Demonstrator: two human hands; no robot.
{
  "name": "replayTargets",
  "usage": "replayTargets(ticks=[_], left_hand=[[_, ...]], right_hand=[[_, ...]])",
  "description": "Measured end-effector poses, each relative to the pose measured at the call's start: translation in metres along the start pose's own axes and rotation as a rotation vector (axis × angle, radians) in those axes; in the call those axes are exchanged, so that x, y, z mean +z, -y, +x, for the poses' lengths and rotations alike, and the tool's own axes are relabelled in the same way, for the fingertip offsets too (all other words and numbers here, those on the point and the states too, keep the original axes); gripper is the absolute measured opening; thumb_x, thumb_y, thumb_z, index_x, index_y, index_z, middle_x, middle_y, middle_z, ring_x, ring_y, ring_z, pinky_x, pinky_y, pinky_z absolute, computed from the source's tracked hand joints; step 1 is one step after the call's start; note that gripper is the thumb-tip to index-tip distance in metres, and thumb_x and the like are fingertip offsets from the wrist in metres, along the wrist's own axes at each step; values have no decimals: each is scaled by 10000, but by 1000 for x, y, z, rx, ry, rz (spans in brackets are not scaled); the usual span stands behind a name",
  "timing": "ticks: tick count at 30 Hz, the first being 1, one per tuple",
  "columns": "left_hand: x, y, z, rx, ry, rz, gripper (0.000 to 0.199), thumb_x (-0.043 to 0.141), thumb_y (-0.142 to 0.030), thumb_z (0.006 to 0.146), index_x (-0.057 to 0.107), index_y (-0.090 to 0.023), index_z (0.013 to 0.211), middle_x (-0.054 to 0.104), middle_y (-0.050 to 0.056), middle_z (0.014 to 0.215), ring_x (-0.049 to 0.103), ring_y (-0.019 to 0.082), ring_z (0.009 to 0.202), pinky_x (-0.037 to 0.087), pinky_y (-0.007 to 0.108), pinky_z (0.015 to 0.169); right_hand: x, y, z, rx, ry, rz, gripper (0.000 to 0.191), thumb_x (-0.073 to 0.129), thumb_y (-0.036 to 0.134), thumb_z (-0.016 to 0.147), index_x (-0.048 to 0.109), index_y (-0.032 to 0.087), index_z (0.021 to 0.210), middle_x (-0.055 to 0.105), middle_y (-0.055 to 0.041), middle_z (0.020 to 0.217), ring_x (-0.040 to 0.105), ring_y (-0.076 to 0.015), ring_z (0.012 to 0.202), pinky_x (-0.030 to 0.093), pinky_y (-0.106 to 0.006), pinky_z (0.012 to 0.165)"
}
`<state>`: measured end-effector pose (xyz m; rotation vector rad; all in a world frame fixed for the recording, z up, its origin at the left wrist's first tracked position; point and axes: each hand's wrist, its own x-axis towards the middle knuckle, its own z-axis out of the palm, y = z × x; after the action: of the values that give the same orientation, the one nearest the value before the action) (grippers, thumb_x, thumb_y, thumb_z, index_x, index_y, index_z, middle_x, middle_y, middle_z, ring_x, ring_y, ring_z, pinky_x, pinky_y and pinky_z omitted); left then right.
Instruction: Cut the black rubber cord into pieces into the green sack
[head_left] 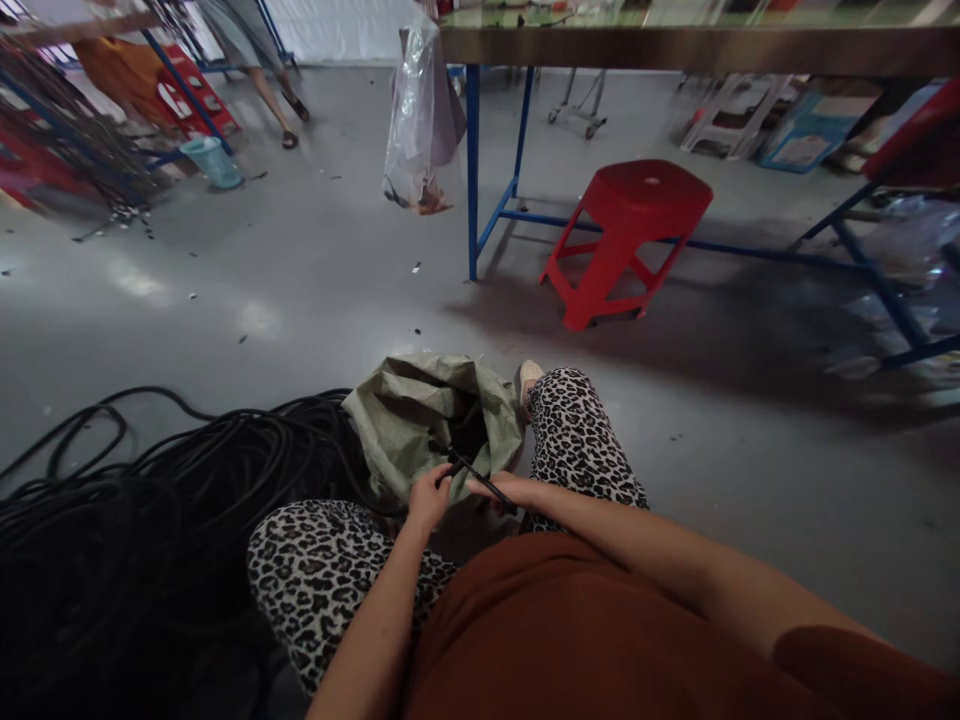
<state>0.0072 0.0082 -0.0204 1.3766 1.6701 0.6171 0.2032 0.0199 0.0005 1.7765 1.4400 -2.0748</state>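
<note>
My left hand [430,497] is closed round a short end of black cord [448,474], just above the near rim of an open green woven sack [390,405]. Beside it, my right hand [504,488] grips a slim dark tool, apparently black-handled scissors [491,487], whose narrow tip points up and left at the cord. Small dark pieces lie inside the sack, hard to tell apart in its shadow. A large heap of black cord [247,470] spreads on the floor to the left, reaching up against the sack.
A red plastic stool [637,230] stands ahead, partly under a blue-legged table [675,48]. From the table's corner hangs a clear plastic bag [418,120]. A light-blue basket [212,162] is at far left. Another person's legs [270,105] show behind.
</note>
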Motion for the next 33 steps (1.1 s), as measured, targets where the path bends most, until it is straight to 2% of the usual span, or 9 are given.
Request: replayTargets(ticks=[8,15,19,23,27,33], left_hand=[[1,0,1,15,47,-13,298,587,-153,748,727,-165,1011,738,89,1068,656,240,1064,475,408,1005],[3,2,2,24,62,-7,311,557,-142,758,720,-151,1023,737,103,1066,663,245,1058,479,405,997],[4,4,2,39,68,8,317,539,-150,770,713,-149,1035,731,108,1081,660,248,1062,478,415,997],[6,6,1,40,56,17,327,527,-180,794,698,-147,1071,714,115,1128,643,244,1096,471,407,1009],[6,8,0,43,32,60,335,533,-199,800,681,-164,1098,705,106,1150,640,241,1088,469,405,1003],[3,7,-1,28,24,121,317,523,-205,804,680,-169,1077,719,107,1101,656,247,1030,489,406,956]], right_hand=[[3,-14,14,8,-39,-15,650,514,748,787,635,109,778,524,4,510,502,-102,436,394,-175,396],[5,4,-2,59,-114,-12,486,580,613,836,616,138,734,507,15,489,489,-102,395,405,-182,382],[3,13,-12,67,-158,-129,519,592,624,817,613,129,664,519,-5,498,528,-116,428,433,-187,426],[2,14,-10,60,-183,-189,547,581,642,809,612,124,633,542,-23,525,557,-132,468,454,-196,456],[2,10,-5,84,-180,-147,549,552,657,808,609,139,637,556,-29,525,561,-149,447,466,-219,428],[1,9,-3,95,-228,-141,470,580,567,821,588,150,606,546,-15,490,533,-133,383,450,-211,407]])
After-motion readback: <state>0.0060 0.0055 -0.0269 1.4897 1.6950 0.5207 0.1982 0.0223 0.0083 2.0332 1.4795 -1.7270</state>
